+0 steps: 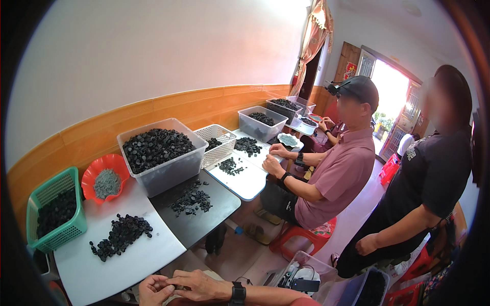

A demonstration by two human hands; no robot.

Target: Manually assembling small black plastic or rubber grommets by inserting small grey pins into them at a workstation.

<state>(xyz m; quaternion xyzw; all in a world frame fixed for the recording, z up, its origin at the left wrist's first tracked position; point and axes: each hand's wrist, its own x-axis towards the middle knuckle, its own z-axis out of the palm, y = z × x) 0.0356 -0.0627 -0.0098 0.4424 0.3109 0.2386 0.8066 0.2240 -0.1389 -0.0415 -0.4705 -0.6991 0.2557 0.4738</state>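
Beside the white desk (92, 278), a small dark piece (180, 287) is apparently being worked between narrowed, pinching fingers of the left hand (154, 290) and right hand (200, 285), with steady pressure seemingly needed next.

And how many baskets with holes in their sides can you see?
2: green basket at far left; white basket right of the nearest tabletop bin. Others may be hidden farther back.

On the right wrist (224, 290) a squarish black watch (238, 293) is worn, and a reddish sleeve (306, 302) is seen at the near edge.
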